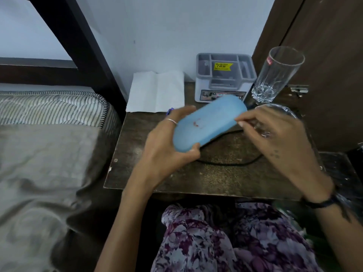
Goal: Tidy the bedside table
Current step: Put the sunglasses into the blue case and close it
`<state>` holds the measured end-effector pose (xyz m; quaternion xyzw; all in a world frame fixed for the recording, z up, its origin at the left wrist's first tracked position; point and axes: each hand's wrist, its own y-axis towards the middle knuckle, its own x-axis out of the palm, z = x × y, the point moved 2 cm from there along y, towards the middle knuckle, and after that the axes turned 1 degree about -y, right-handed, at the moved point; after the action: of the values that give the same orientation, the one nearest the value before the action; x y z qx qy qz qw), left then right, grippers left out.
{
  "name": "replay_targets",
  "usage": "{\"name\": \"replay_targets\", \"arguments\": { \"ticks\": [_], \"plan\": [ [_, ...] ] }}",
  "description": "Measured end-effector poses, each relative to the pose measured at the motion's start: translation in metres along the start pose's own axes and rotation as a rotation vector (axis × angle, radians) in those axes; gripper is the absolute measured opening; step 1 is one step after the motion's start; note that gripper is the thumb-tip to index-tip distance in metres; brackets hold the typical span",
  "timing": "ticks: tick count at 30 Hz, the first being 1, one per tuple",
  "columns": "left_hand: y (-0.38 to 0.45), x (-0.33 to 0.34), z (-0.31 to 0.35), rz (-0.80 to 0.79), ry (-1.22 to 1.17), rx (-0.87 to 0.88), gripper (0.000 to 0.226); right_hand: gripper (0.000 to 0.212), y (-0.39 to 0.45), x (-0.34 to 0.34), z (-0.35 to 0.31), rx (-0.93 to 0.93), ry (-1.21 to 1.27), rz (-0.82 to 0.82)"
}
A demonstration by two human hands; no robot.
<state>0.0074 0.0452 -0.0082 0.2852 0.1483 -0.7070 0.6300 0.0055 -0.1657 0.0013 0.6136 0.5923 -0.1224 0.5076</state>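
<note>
Blue case (208,122), long w/ rounded ends, sits mid-frame, held above the bedside table (196,173) & tilted, its far end higher toward upper right. Left hand (167,148) grips the case's near-left end: fingers curled over the top edge, thumb pressed under the lower corner; ring on one finger. Right hand (275,134) is at the case's right edge, thumb & forefinger pinched on it; other fingers loosely bent, blurred. Black cable (231,163) loops on the tabletop below the case. At the table's back, center-right: grey organizer box (224,75) w/ yellow price sticker. Just right of it, an upright clear glass (275,75). Left of the box, white folded paper (155,91) leaning against the wall. Something clear, prob. plastic, behind the right hand, can't tell what. Bed w/ striped mattress (53,107) fills the left of frame.
</note>
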Motion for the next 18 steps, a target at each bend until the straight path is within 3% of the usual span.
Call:
{"name": "replay_targets", "arguments": {
  "ticks": [5,11,13,18],
  "plan": [
    [0.002,0.045,-0.012,-0.308,-0.020,0.007,0.065,0.015,-0.041,-0.007,0.024,0.024,-0.077,-0.131],
    [0.006,0.052,-0.021,-0.388,-0.018,-0.045,0.063,0.051,-0.038,0.020,0.026,-0.144,-0.275,-0.412],
    [0.007,0.053,-0.024,-0.380,0.028,-0.039,0.068,0.058,-0.031,0.024,0.023,-0.170,-0.346,-0.429],
    [-0.008,0.058,-0.030,-0.189,0.032,-0.061,0.072,0.060,-0.021,0.025,0.017,-0.253,-0.467,-0.413]
  ]
}}
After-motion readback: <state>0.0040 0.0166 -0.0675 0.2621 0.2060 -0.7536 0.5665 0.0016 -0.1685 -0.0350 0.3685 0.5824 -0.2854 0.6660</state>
